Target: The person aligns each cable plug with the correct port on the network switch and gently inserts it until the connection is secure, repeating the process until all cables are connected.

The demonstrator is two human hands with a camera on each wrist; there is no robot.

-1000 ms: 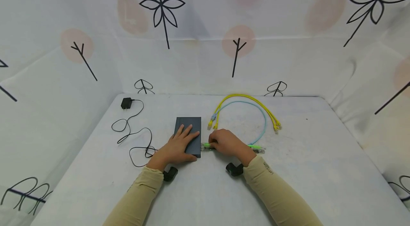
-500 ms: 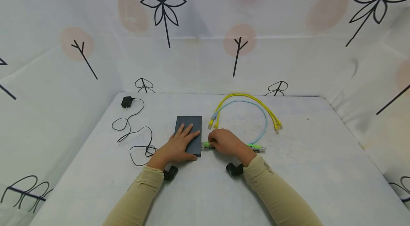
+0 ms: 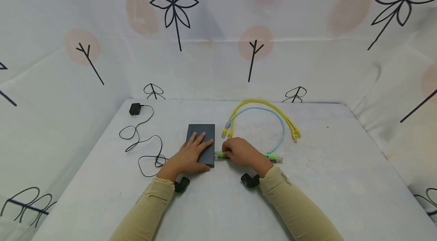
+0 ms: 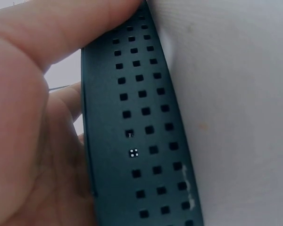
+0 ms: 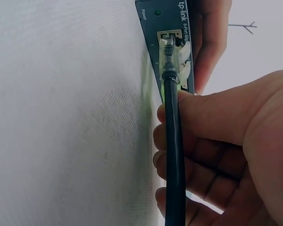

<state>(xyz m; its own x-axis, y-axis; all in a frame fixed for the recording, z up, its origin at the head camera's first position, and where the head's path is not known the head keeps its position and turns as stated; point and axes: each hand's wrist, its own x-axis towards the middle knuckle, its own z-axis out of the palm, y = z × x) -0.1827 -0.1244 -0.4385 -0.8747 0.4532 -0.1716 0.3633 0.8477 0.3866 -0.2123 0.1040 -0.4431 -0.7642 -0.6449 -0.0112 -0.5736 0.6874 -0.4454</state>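
A dark network switch [image 3: 206, 131] lies on the white table, its small square vents visible in the left wrist view. My left hand [image 3: 189, 155] rests spread across its top, thumb along the near edge. On the port side, my right hand [image 3: 240, 152] pinches a green Ethernet cable [image 3: 272, 156] close to its connector. The right wrist view shows a black Ethernet cable [image 5: 175, 141] with its clear plug [image 5: 170, 56] in the first port. The green cable's plug is mostly hidden behind the black one, so its seating cannot be seen.
Yellow Ethernet cables [image 3: 259, 101] and a light-blue cable [image 3: 282, 127] lie curved behind my right hand. A black power adapter [image 3: 135, 109] sits at the back left, its thin cord [image 3: 143, 141] looping towards the switch. Printed fabric walls [image 3: 211, 62] surround the table.
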